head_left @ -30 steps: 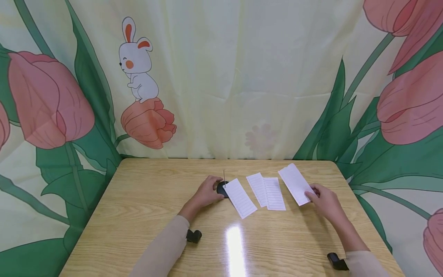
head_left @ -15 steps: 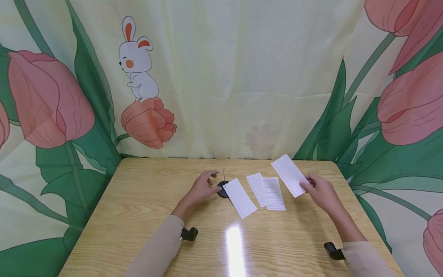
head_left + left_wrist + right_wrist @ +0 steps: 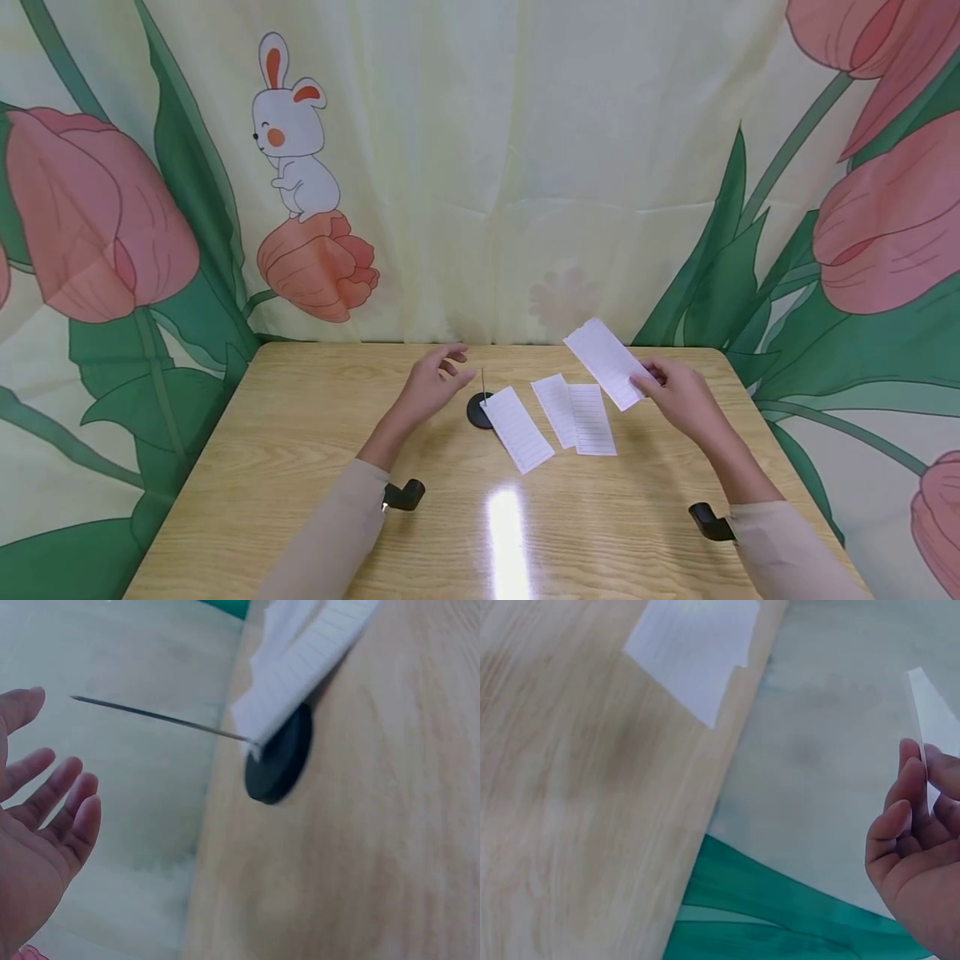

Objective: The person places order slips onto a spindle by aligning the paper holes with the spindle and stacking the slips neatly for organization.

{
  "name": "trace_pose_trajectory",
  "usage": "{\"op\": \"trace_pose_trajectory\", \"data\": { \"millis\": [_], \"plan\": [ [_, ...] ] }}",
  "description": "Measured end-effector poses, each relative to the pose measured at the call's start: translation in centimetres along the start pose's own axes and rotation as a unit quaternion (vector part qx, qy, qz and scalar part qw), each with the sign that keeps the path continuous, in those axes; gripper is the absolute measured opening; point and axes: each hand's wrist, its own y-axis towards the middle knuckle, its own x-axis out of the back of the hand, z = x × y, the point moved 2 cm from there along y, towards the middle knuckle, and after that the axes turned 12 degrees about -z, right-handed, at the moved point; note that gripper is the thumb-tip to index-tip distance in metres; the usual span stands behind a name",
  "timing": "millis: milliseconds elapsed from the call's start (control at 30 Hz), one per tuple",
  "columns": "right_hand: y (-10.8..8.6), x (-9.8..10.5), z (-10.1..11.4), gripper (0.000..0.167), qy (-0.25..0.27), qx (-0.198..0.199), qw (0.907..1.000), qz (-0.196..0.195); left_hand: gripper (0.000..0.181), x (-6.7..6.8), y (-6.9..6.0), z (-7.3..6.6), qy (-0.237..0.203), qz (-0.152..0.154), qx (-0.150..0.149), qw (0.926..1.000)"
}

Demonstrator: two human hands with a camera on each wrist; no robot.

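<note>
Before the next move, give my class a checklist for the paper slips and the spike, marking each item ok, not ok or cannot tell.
1. Right hand, fingers pinching the held slip: ok.
2. Held slip over the spike: not ok, off to its right.
3. Left hand apart from the spike: ok.
4. Spike upright on the black base, tip uncovered: ok.
5. Leftmost slip lying with a corner at the spike's foot: ok.
6. Held slip a single sheet: cannot tell.
</note>
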Motion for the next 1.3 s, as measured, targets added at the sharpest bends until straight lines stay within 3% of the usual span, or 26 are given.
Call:
{"op": "trace_pose_trajectory", "data": {
  "millis": [433, 733, 1133, 1300],
  "plan": [
    [1.9, 0.0, 3.5, 0.02, 0.03, 0.058, 0.9978, -0.015, 0.036, -0.3, 1.3, -3.9, -0.019, 0.014, -0.044, 0.9987],
    [2.0, -0.8, 5.6, 0.02, 0.055, 0.052, 0.9971, 0.011, 0.029, -0.6, 2.5, -6.8, -0.008, 0.002, -0.08, 0.9968],
    [1.7, -2.7, 7.1, 0.019, 0.105, 0.056, 0.9922, 0.036, 0.022, -1.3, 3.0, -7.8, -0.006, -0.015, -0.079, 0.9967],
    [1.5, -3.5, 7.4, 0.02, 0.117, 0.05, 0.9908, 0.045, 0.016, -1.2, 3.0, -7.7, -0.02, -0.022, -0.063, 0.9976]
  ]
}}
